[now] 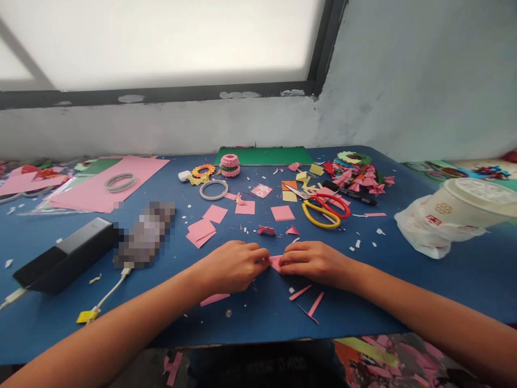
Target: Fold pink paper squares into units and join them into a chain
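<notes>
Both hands meet near the front middle of the blue table over a small folded pink paper (276,263). My left hand (236,264) pinches its left corner, fingers pressed together. On the other side my right hand (317,263) is closed on the right part, covering much of it. Just beyond lie two small folded pink pieces, one (266,230) partly crumpled and one triangular (292,230). Flat pink squares (283,213) are spread farther back. Thin pink strips (316,304) lie in front of my right hand.
Red and yellow scissors (325,209) and a black marker (351,194) lie right of centre. A cup in a plastic bag (456,213) stands at right. Tape rolls (214,189), pink sheets (109,186) and a black box (67,253) are leftward. The table's front edge (250,342) is near.
</notes>
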`<state>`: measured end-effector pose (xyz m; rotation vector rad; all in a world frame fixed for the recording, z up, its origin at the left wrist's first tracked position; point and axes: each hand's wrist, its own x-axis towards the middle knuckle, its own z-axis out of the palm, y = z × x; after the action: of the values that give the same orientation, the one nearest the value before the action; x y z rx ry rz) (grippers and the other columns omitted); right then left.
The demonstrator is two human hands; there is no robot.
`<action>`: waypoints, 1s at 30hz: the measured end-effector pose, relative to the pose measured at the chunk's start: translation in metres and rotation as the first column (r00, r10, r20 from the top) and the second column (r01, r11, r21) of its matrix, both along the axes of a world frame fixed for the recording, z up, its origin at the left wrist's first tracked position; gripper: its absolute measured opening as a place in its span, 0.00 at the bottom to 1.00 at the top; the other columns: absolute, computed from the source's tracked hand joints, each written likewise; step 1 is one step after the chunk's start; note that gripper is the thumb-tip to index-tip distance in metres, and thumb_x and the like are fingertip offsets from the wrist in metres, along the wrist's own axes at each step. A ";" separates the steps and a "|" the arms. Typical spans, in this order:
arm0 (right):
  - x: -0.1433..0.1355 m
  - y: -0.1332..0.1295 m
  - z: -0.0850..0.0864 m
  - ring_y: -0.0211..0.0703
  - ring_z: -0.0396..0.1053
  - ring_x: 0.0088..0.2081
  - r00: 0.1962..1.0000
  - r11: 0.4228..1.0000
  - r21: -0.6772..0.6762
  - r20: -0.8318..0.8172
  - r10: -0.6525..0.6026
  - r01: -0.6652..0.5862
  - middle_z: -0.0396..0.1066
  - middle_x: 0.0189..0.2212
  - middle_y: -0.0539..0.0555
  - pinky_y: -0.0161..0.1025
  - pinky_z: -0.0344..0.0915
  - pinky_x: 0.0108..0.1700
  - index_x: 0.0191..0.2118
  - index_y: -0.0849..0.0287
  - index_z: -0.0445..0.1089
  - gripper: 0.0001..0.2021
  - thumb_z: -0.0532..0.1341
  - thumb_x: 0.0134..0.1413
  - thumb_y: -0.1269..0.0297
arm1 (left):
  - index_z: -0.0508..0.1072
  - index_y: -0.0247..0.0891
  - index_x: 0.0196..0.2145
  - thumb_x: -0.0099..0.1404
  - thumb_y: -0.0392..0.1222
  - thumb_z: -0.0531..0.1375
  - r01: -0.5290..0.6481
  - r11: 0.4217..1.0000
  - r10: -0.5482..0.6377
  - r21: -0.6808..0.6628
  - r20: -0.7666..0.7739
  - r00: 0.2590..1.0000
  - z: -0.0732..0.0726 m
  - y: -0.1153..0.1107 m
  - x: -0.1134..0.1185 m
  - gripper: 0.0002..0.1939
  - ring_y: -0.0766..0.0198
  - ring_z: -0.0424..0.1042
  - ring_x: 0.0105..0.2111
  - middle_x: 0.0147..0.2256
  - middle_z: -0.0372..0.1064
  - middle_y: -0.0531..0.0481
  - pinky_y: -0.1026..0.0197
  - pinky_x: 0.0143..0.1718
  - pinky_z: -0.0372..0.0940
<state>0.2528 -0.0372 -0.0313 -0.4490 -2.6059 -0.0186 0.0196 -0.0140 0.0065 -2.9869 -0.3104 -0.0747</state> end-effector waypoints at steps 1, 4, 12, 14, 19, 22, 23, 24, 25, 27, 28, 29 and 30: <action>0.000 0.000 0.000 0.42 0.66 0.39 1.000 1.000 0.002 -0.003 -0.002 0.002 0.73 0.36 0.55 0.39 0.67 0.40 0.39 0.63 0.70 0.09 0.52 0.61 0.72 | 0.71 0.34 0.40 0.64 0.32 0.50 -0.002 1.000 0.002 0.003 0.001 1.000 0.000 -0.001 0.000 0.11 0.62 0.68 0.34 0.39 0.69 0.46 0.61 0.27 0.62; 0.000 0.000 0.000 0.41 0.66 0.40 1.000 1.000 -0.019 0.002 -0.005 0.005 0.73 0.36 0.55 0.39 0.66 0.41 0.39 0.63 0.70 0.09 0.52 0.61 0.72 | 0.71 0.33 0.39 0.65 0.32 0.50 0.006 1.000 -0.006 0.006 -0.010 1.000 -0.002 -0.003 0.001 0.10 0.61 0.68 0.35 0.39 0.69 0.45 0.60 0.29 0.63; -0.002 -0.003 -0.001 0.40 0.66 0.43 0.997 0.997 -0.040 0.043 -0.064 0.066 0.73 0.40 0.54 0.39 0.65 0.44 0.40 0.61 0.69 0.09 0.52 0.61 0.72 | 0.72 0.33 0.36 0.61 0.32 0.53 -0.018 0.996 0.022 -0.092 0.045 0.999 -0.004 -0.007 0.005 0.09 0.59 0.68 0.39 0.36 0.71 0.46 0.57 0.39 0.63; -0.002 -0.004 -0.002 0.41 0.66 0.43 0.995 0.996 -0.004 0.054 -0.087 0.088 0.73 0.40 0.53 0.40 0.64 0.44 0.40 0.60 0.69 0.10 0.52 0.61 0.72 | 0.73 0.33 0.36 0.60 0.32 0.53 -0.017 0.994 0.022 -0.110 0.050 0.998 -0.002 -0.007 0.006 0.10 0.58 0.68 0.40 0.37 0.72 0.46 0.56 0.42 0.63; -0.002 -0.006 -0.003 0.42 0.66 0.44 0.988 0.988 0.077 0.063 -0.140 0.135 0.72 0.43 0.52 0.40 0.62 0.43 0.41 0.58 0.70 0.10 0.52 0.61 0.71 | 0.73 0.34 0.39 0.58 0.31 0.52 -0.060 0.984 0.068 -0.166 0.039 0.997 0.003 -0.009 0.005 0.13 0.56 0.67 0.41 0.37 0.74 0.47 0.54 0.44 0.62; 0.001 -0.009 0.001 0.43 0.67 0.43 0.981 0.984 0.065 0.091 -0.171 0.166 0.73 0.41 0.54 0.42 0.60 0.44 0.43 0.60 0.69 0.11 0.51 0.61 0.69 | 0.73 0.37 0.42 0.54 0.31 0.53 -0.118 0.966 0.136 -0.232 0.065 0.989 0.007 -0.010 0.003 0.18 0.56 0.67 0.43 0.39 0.74 0.48 0.52 0.46 0.61; 0.002 -0.011 0.003 0.44 0.67 0.43 0.977 0.980 0.053 0.083 -0.194 0.190 0.74 0.39 0.55 0.42 0.59 0.44 0.44 0.61 0.69 0.11 0.51 0.61 0.68 | 0.73 0.38 0.42 0.53 0.31 0.54 -0.143 0.958 0.166 -0.249 0.070 0.984 0.009 -0.010 0.002 0.19 0.56 0.67 0.43 0.39 0.74 0.48 0.51 0.47 0.60; 0.004 -0.012 0.005 0.44 0.67 0.42 0.973 0.975 0.039 0.070 -0.221 0.219 0.74 0.36 0.56 0.43 0.58 0.45 0.45 0.61 0.69 0.12 0.51 0.61 0.67 | 0.73 0.39 0.43 0.52 0.31 0.54 -0.170 0.950 0.194 -0.262 0.071 0.978 0.011 -0.010 0.000 0.20 0.56 0.68 0.42 0.38 0.74 0.47 0.51 0.48 0.59; 0.006 -0.013 0.007 0.44 0.67 0.41 0.967 0.968 0.021 0.058 -0.249 0.249 0.74 0.33 0.56 0.43 0.57 0.45 0.45 0.62 0.69 0.13 0.51 0.60 0.66 | 0.74 0.40 0.43 0.52 0.32 0.54 -0.193 0.944 0.219 -0.269 0.069 0.973 0.012 -0.010 -0.001 0.20 0.57 0.68 0.40 0.37 0.74 0.47 0.50 0.48 0.59; 0.010 -0.014 0.012 0.44 0.68 0.39 0.953 0.954 -0.015 0.051 -0.298 0.299 0.74 0.31 0.56 0.43 0.56 0.44 0.43 0.61 0.70 0.13 0.51 0.60 0.64 | 0.75 0.41 0.42 0.53 0.33 0.54 -0.230 0.935 0.254 -0.269 0.057 0.966 0.017 -0.011 -0.003 0.18 0.58 0.70 0.36 0.31 0.74 0.47 0.49 0.49 0.58; 0.013 -0.015 0.014 0.44 0.68 0.38 0.948 0.948 -0.032 0.051 -0.315 0.317 0.73 0.30 0.56 0.43 0.56 0.43 0.40 0.61 0.71 0.13 0.51 0.60 0.63 | 0.75 0.41 0.41 0.54 0.33 0.54 -0.241 0.933 0.263 -0.265 0.048 0.964 0.019 -0.011 -0.004 0.18 0.59 0.70 0.34 0.29 0.73 0.47 0.49 0.49 0.58; 0.015 -0.015 0.015 0.43 0.68 0.37 0.943 0.942 -0.049 0.052 -0.329 0.331 0.73 0.30 0.56 0.42 0.55 0.43 0.38 0.61 0.72 0.13 0.51 0.60 0.62 | 0.76 0.42 0.40 0.54 0.33 0.54 -0.250 0.933 0.269 -0.259 0.039 0.962 0.021 -0.011 -0.004 0.17 0.60 0.70 0.32 0.27 0.72 0.48 0.49 0.48 0.58; 0.017 -0.014 0.016 0.43 0.68 0.35 0.939 0.937 -0.065 0.049 -0.339 0.342 0.72 0.30 0.56 0.42 0.55 0.43 0.37 0.60 0.72 0.14 0.51 0.60 0.62 | 0.76 0.42 0.39 0.54 0.34 0.55 -0.259 0.932 0.275 -0.254 0.029 0.961 0.023 -0.011 -0.004 0.17 0.61 0.69 0.30 0.26 0.72 0.49 0.50 0.47 0.59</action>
<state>0.2697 -0.0517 -0.0151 -0.9309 -2.5373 -0.0491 0.0153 -0.0254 0.0296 -3.1556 -0.7859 -0.1112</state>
